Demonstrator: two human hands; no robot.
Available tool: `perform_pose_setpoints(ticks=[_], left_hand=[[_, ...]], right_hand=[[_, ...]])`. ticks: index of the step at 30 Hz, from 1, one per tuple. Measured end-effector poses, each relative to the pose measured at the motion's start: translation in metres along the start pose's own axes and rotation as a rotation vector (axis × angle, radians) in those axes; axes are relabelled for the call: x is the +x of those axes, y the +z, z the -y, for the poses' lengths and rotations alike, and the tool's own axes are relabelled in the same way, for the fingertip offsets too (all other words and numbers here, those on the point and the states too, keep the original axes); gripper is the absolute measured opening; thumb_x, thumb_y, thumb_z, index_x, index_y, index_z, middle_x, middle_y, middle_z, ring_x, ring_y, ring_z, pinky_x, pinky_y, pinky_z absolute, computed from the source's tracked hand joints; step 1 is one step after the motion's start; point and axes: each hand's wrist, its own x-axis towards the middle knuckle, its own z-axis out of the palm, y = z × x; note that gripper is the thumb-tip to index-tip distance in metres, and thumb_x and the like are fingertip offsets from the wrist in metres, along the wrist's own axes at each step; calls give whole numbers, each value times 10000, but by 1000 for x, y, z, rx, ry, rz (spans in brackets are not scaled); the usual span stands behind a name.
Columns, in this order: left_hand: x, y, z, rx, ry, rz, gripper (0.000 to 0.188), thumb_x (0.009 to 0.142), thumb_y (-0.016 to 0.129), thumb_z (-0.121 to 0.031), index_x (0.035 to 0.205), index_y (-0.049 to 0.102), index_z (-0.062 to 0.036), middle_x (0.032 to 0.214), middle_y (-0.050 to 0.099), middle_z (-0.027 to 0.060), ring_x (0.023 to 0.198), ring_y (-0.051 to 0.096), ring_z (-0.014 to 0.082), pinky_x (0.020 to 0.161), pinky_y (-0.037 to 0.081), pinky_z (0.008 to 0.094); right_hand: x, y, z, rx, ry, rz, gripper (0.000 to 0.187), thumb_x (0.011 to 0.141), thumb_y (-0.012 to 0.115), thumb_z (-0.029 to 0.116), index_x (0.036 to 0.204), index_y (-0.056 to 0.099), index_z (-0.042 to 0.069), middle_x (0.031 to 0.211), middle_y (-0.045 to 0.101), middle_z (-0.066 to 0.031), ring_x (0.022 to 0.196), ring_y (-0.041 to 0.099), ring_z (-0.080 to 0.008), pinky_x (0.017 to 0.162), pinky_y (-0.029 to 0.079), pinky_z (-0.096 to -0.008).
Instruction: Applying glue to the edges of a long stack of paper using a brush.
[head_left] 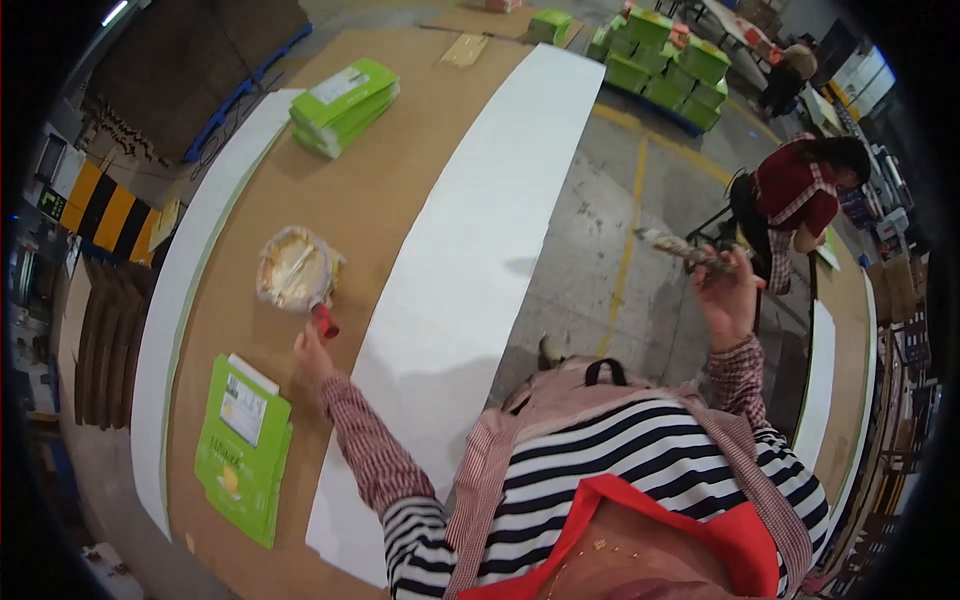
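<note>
right hand (725,290) holds a smeared tool (668,243) past the table (375,180), over floor (588,215)

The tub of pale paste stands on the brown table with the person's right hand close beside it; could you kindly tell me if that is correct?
Not quite: the head view shows the person's left hand close beside the tub of pale paste, which does stand on the brown table.

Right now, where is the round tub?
In the head view, the tub sits left of centre on the brown tabletop, just beyond the left hand, between the far green stack and the near green stack.
</note>
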Motion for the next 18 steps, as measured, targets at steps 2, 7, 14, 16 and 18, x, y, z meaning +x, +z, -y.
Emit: perform_pose_setpoints(ticks=[2,7,14,16,18], left_hand=[[-30,-24,38,-31,243,-266,467,900,574,-316,1156,533,73,1025,622,136,882,608,189,760,499,290],[-163,-22,21,-216,209,-355,315,939,517,-208,1102,548,60,976,608,152,815,605,196,728,520,290],[-336,-55,133,-57,317,-714,467,978,290,-319,1277,427,12,1209,540,175,1064,543,289,882,460,386],[-354,-21,97,-172,28,-800,398,946,455,-262,1254,436,-10,1190,527,124,979,542,198,773,477,320],[-361,2,73,-409,-304,-1040,398,933,520,-258,1241,431,-21,1108,495,69,816,480,137,664,439,301]], right_hand=[[18,4,-9,-10,43,20,168,855,640,267,804,620,108,930,639,-106,786,587,-212,673,509,-302],[85,16,-47,29,223,125,181,845,649,265,805,604,94,919,641,-116,804,591,-207,665,513,-310],[133,84,-123,180,518,551,147,859,598,220,838,617,76,911,629,-115,880,584,-251,720,485,-334],[182,70,-122,73,755,520,169,848,615,218,822,619,52,1007,614,-161,851,560,-251,753,448,-336],[195,86,-111,4,720,472,173,850,620,198,823,610,27,1118,570,-216,883,536,-289,764,440,-358]])
